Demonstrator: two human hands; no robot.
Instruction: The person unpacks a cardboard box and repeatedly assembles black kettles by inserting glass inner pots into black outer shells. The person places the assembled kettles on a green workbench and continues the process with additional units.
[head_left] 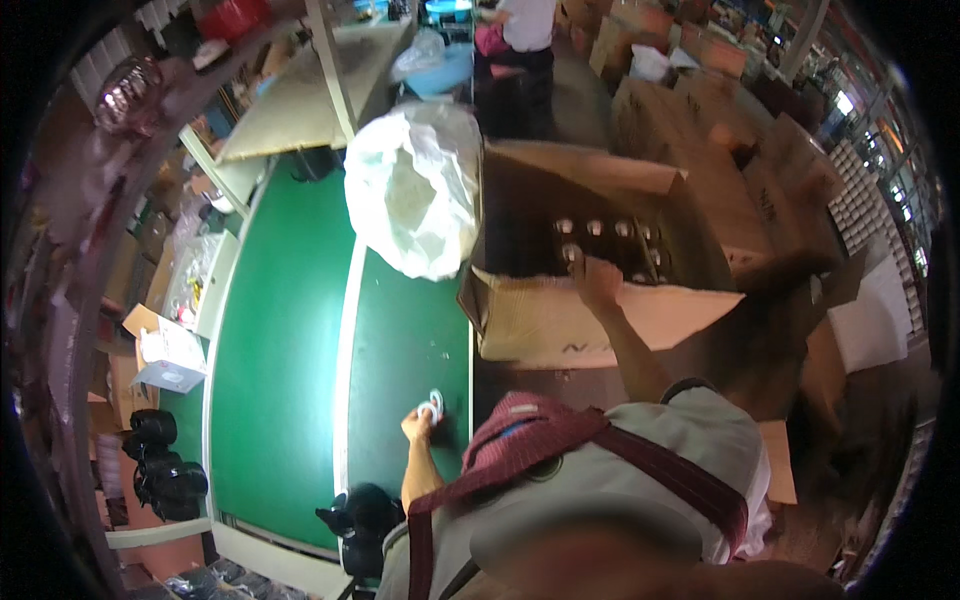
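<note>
My left hand (415, 424) is closed on a small white ring-shaped piece (433, 405), just above the green belt. The open cardboard box (600, 325) stands to the right, and my right hand (598, 284) reaches over its near flap. Its fingertips close at a shiny round metal piece (571, 252) inside. Several similar shiny round pieces (595, 228) sit in rows around it in the dark box. Blur hides the exact shape of these pieces.
A bin lined with a white plastic bag (415, 190) stands at the belt's far end. Black appliance-like parts (365, 515) are close to my left arm; more black parts (165, 465) lie far left. Large cartons (690, 170) stack at right. Another person (525, 30) is far ahead.
</note>
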